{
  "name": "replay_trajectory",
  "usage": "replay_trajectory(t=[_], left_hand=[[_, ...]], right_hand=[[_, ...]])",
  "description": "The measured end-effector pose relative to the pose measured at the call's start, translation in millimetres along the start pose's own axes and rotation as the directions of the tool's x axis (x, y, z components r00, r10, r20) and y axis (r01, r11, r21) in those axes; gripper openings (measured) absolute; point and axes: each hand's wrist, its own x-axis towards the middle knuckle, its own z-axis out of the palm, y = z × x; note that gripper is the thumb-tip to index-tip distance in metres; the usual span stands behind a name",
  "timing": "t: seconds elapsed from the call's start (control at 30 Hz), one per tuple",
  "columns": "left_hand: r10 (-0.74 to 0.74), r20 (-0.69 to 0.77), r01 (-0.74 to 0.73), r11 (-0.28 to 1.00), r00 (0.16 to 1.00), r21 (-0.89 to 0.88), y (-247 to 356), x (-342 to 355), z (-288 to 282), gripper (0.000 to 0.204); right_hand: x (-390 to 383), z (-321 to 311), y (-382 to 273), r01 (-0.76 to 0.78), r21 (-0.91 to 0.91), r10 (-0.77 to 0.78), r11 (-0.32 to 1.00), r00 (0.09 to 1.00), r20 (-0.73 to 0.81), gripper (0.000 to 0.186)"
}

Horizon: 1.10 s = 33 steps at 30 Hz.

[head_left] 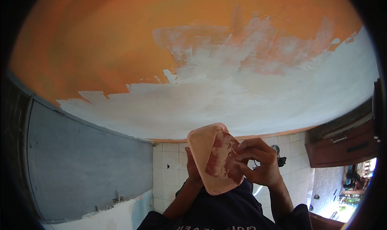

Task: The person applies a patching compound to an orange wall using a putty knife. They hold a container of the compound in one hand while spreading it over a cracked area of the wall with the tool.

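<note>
My left hand [193, 165] grips a pink-rimmed rectangular tray [201, 143] from its left side and underneath; most of those fingers are hidden behind it. Pale cream paste coats the tray. Across it lies a reddish-brown flat scraper [235, 165], streaked with the same paste. My right hand [260, 159] pinches this scraper by its right edge, thumb below and fingers above. Beyond both hands rises an orange wall [100, 40], its lower part spread with whitish filler [201, 105] that ends in a ragged upper border.
On the left is a grey door [88, 157]. White floor tiles [294, 149] lie below, with a round metallic object [275, 149] and a small black item [281, 162]. A reddish-brown door [342, 147] stands at the right, beside a bright opening.
</note>
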Motion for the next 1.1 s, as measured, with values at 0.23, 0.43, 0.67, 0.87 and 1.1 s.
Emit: replay_trajectory(t=[0.23,0.43,0.67,0.87,1.1], left_hand=[[-0.003,-0.012,0.001,0.993,1.0,-0.12,-5.4,-1.6,1.1,0.079],[0.01,0.009,-0.01,1.0,1.0,0.018,-8.0,-6.5,-13.8,0.074],[0.119,0.161,-0.085,0.976,0.98,-0.201,-23.0,-10.0,-54.9,0.085],[0.101,0.037,-0.097,0.991,0.994,-0.09,-23.5,-19.5,-92.5,0.085],[0.124,0.033,-0.12,0.987,0.992,-0.104,-19.0,-22.0,-95.5,0.084]], right_hand=[[-7.9,18.3,-20.8,-0.297,0.229,0.355,0.927,0.892,-0.279,0.022],[-6.3,30.5,-20.0,-0.306,0.248,0.369,0.919,0.889,-0.271,0.013],[1.2,49.3,-36.7,-0.167,0.009,0.165,0.986,0.957,-0.241,0.013],[2.5,64.1,-49.9,-0.23,0.121,0.253,0.966,0.94,-0.229,0.014],[-5.9,58.5,-43.1,-0.225,-0.148,0.207,0.963,0.97,-0.126,0.016]])
